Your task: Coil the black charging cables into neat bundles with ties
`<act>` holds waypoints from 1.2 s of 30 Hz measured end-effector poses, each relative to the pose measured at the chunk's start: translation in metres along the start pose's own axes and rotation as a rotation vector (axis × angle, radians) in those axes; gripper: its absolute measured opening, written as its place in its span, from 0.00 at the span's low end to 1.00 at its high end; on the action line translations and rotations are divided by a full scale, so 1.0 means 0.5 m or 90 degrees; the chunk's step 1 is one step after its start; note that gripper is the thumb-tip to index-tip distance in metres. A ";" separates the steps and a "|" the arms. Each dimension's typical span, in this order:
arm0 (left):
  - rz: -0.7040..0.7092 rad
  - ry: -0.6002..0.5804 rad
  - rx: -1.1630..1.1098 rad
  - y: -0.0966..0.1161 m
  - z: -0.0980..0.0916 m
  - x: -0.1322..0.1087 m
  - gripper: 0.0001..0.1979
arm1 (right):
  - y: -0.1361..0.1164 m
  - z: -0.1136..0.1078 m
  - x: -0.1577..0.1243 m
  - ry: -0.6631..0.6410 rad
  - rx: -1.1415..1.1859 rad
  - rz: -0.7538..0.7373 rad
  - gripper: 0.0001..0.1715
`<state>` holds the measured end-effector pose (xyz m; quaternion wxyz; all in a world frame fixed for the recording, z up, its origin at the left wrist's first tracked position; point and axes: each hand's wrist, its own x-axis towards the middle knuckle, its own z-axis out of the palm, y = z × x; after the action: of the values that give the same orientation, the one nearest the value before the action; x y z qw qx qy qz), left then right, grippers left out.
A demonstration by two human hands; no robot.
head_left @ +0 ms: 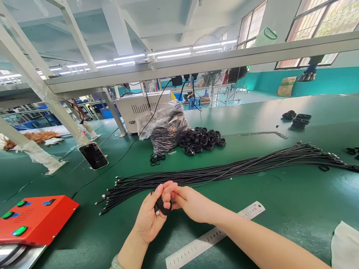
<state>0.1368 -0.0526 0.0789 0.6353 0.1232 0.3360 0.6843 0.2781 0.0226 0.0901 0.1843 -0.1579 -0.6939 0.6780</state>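
Observation:
Wrapped around a coiled black cable, my left hand holds it above the front of the green table. A light-coloured connector end shows at the coil's lower side. My right hand meets it from the right, fingers bent and pressed together against the coil and the left fingertips; what they pinch is hidden. Just beyond both hands, a long bundle of straight black cables lies across the table. Below the right forearm lies a steel ruler.
Behind the bundle sit a pile of coiled cables and a plastic bag. A phone leans at a frame post. A red box with green buttons stands at left, a white cloth at right. A metal beam crosses overhead.

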 end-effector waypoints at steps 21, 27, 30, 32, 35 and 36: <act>0.031 -0.147 0.191 -0.014 -0.005 0.009 0.10 | 0.032 0.006 0.014 -0.023 0.039 0.013 0.11; 0.026 -0.202 0.234 -0.003 -0.010 0.005 0.07 | 0.029 0.011 0.015 -0.039 0.111 -0.017 0.10; 0.037 -0.194 0.227 -0.015 -0.007 0.003 0.06 | 0.037 0.013 0.015 -0.026 0.120 -0.036 0.12; 0.044 -0.183 0.224 -0.022 -0.005 0.000 0.07 | 0.046 0.013 0.015 -0.009 0.104 -0.012 0.11; 0.061 -0.174 0.227 -0.028 -0.007 -0.002 0.07 | 0.057 0.015 0.015 0.006 0.041 0.030 0.07; 0.065 -0.172 0.225 -0.029 -0.008 -0.002 0.07 | 0.059 0.015 0.015 0.007 0.019 0.026 0.07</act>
<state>0.1460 -0.0554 0.0671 0.6075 0.3399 0.3562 0.6234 0.2668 0.0205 0.0609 0.1767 -0.1729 -0.6796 0.6907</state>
